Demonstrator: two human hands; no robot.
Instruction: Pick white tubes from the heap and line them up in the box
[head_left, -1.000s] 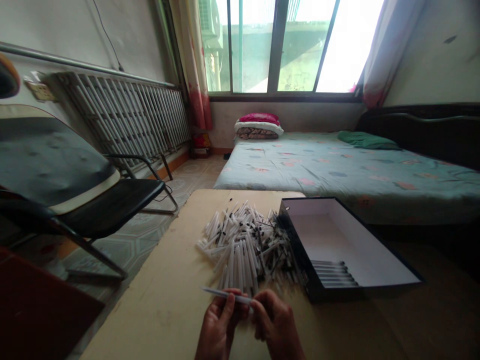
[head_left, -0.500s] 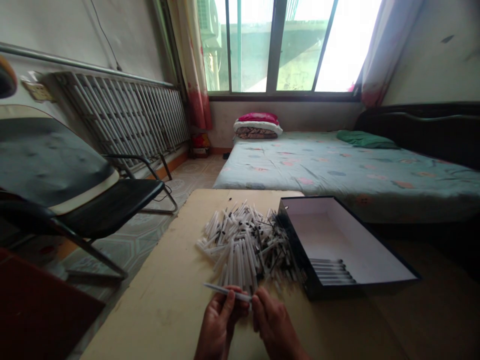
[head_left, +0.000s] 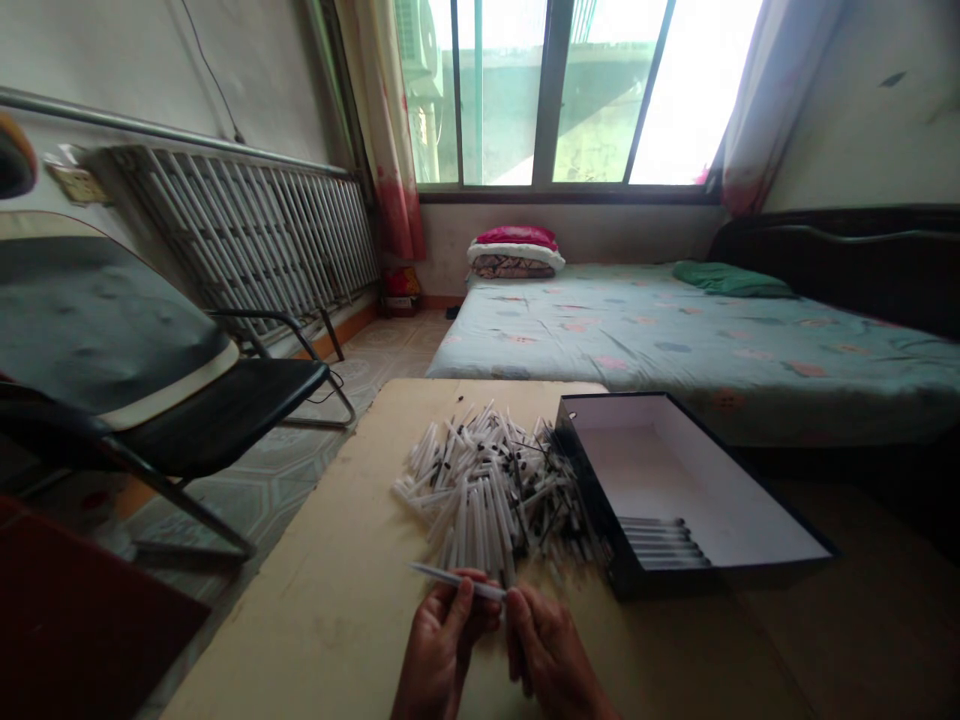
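Observation:
My left hand (head_left: 448, 622) is closed on a slim whitish pen (head_left: 450, 577), pinched between thumb and fingers, its thin end pointing left. My right hand (head_left: 546, 635) is closed at the pen's right end, with thumb and forefinger pressed there; whatever small part sits under those fingertips is hidden. Just beyond both hands lies a heap of translucent white pen barrels (head_left: 480, 500) mixed with dark pen parts (head_left: 551, 490). To the right, an open black box (head_left: 621, 565) with a pale inside holds several pens (head_left: 664, 543) in a row at its near end.
Box and heap share a pale yellow table (head_left: 315, 600). A bed (head_left: 570, 330) stands past the table's far edge, under a window. On the left are a black chair (head_left: 225, 400), a radiator (head_left: 277, 230) and a dark red surface (head_left: 90, 610).
Both hands stay almost in place on the pen. The right hand's fingers have shifted slightly, with its lower fingers stretching further down.

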